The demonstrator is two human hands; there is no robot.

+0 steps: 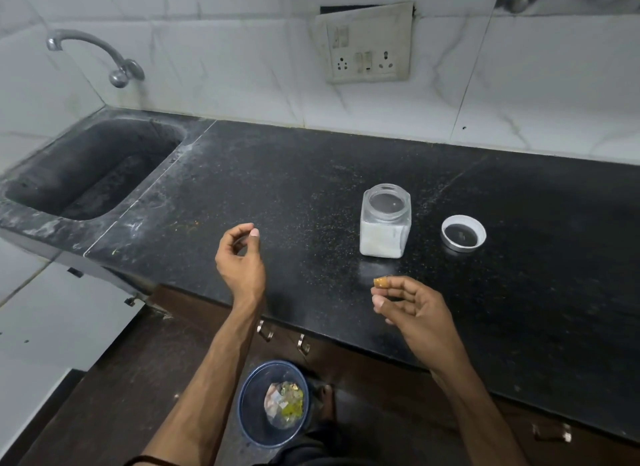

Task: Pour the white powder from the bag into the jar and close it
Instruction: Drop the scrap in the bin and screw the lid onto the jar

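1. Jar [385, 223], clear and square-sided, is standing open on the black countertop [311, 174], with white powder [381, 240] filling its lower half.
2. Its white lid [463, 235] is lying upside down just beside it on the right, not touching it.
3. The left hand [240, 261] is hovering with its fingers curling toward the thumb and nothing showing between them.
4. The right hand [408, 306] is pinching a small orange-brown scrap [381, 281].
5. No bag is showing on the counter. A blue bin [239, 406] on the floor is holding crumpled rubbish.
6. Pouring is looking finished, and closing is what is remaining. That is calling for dropping the scrap, flipping the lid and seating it on the jar's mouth.
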